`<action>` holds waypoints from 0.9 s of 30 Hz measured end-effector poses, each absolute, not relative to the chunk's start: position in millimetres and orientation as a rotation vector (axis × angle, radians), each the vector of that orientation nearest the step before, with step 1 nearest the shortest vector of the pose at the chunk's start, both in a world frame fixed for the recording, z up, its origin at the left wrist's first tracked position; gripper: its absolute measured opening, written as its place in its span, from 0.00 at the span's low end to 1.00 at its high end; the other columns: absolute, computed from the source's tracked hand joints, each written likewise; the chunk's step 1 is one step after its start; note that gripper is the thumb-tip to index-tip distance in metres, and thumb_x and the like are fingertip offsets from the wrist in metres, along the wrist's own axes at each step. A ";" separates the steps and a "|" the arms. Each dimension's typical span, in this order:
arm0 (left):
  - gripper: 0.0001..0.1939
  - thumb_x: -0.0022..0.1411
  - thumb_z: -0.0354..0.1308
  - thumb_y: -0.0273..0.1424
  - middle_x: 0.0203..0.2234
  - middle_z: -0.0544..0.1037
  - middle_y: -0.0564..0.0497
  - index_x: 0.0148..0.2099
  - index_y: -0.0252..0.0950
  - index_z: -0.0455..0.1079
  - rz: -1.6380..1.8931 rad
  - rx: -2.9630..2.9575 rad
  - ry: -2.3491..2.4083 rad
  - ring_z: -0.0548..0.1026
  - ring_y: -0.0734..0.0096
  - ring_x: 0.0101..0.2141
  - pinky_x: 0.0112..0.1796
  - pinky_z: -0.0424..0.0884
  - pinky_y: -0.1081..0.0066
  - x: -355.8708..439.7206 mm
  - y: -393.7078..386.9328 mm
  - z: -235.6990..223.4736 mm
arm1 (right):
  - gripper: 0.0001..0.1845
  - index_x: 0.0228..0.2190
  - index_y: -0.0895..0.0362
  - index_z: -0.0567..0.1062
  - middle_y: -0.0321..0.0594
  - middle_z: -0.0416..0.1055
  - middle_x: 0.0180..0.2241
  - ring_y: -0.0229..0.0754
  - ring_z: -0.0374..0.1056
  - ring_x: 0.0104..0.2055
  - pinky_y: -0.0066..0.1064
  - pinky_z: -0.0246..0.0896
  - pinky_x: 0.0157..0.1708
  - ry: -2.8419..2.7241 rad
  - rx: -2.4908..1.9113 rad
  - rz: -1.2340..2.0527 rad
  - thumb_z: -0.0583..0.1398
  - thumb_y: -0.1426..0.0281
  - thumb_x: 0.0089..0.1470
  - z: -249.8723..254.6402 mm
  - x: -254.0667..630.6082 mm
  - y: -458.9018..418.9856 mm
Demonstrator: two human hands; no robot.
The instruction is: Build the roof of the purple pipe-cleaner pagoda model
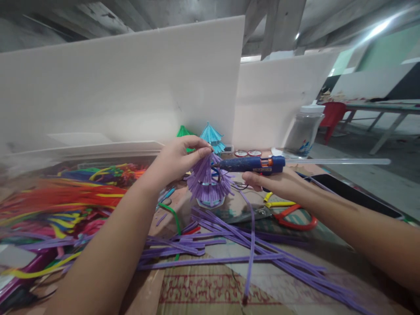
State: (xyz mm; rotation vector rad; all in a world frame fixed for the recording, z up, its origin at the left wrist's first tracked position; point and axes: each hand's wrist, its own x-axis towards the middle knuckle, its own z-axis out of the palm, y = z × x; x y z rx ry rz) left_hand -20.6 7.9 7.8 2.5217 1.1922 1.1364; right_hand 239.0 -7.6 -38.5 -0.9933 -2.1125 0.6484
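A small tiered tree of purple pipe cleaners [210, 186] stands upright on a pale base in the middle of the table. My left hand [188, 155] pinches the top of this tree between thumb and fingertips. From the right, my right hand [267, 181] grips a blue glue gun [251, 165], its nozzle pointing left at the tree's upper tier. Whether the nozzle touches the purple strands, I cannot tell. A long clear glue stick [337, 162] sticks out of the gun's back end. Loose purple pipe cleaners [229, 251] lie in front of the tree.
Behind the tree stand a light-blue tree [211, 138] and a green one [184, 131], against a white board [131, 92]. Red-handled scissors [300, 218] and a dark phone [352, 194] lie at right, near a clear bottle [303, 131]. Coloured pipe cleaners [72, 197] heap at left.
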 end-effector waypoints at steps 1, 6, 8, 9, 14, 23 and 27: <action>0.12 0.64 0.56 0.37 0.35 0.81 0.49 0.39 0.35 0.78 1.137 2.517 1.196 0.76 0.66 0.37 0.40 0.69 0.69 -20.7 8.0 7.8 | 0.21 0.34 0.56 0.75 0.34 0.67 0.22 0.37 0.62 0.22 0.30 0.57 0.23 -2.116 -0.987 0.645 0.61 0.50 0.53 -38.3 238.7 -7.8; 0.12 0.64 0.57 0.36 0.35 0.81 0.49 0.39 0.35 0.78 1.138 2.507 1.190 0.76 0.67 0.37 0.41 0.69 0.69 -20.9 8.0 8.3 | 0.22 0.34 0.57 0.75 0.34 0.66 0.19 0.37 0.61 0.21 0.30 0.55 0.21 -2.130 -1.003 0.615 0.61 0.49 0.54 -35.4 236.3 -10.8; 0.12 0.64 0.56 0.36 0.36 0.81 0.49 0.39 0.35 0.78 1.133 2.510 1.192 0.76 0.66 0.37 0.41 0.69 0.68 -21.0 7.7 8.5 | 0.24 0.39 0.56 0.76 0.33 0.67 0.19 0.38 0.62 0.21 0.31 0.55 0.22 -2.139 -1.008 0.605 0.60 0.49 0.54 -34.0 235.6 -11.8; 0.12 0.64 0.56 0.37 0.36 0.81 0.49 0.39 0.35 0.78 1.134 2.511 1.195 0.76 0.66 0.37 0.41 0.69 0.68 -21.0 7.6 8.6 | 0.24 0.41 0.56 0.76 0.34 0.67 0.19 0.39 0.63 0.22 0.31 0.56 0.22 -2.146 -1.006 0.598 0.60 0.49 0.54 -33.4 235.3 -12.3; 0.13 0.64 0.56 0.37 0.36 0.81 0.49 0.40 0.35 0.78 1.142 2.521 1.195 0.77 0.66 0.37 0.42 0.70 0.68 -21.4 8.4 7.8 | 0.25 0.41 0.53 0.78 0.37 0.70 0.19 0.45 0.68 0.26 0.35 0.61 0.26 -2.171 -1.029 0.513 0.58 0.47 0.55 -31.4 234.5 -13.8; 0.13 0.64 0.57 0.37 0.35 0.81 0.49 0.39 0.35 0.78 1.140 2.517 1.190 0.77 0.67 0.37 0.41 0.70 0.69 -22.2 10.5 7.1 | 0.26 0.48 0.50 0.77 0.42 0.78 0.41 0.51 0.73 0.43 0.41 0.69 0.41 -2.144 -0.940 0.541 0.62 0.50 0.52 -31.1 234.5 -10.2; 0.13 0.64 0.56 0.38 0.35 0.81 0.49 0.39 0.36 0.78 1.147 2.521 1.191 0.77 0.66 0.37 0.41 0.70 0.69 -22.1 10.3 6.9 | 0.27 0.48 0.52 0.77 0.44 0.78 0.37 0.51 0.72 0.40 0.40 0.69 0.35 -2.149 -1.020 0.498 0.61 0.49 0.53 -31.3 235.0 -10.9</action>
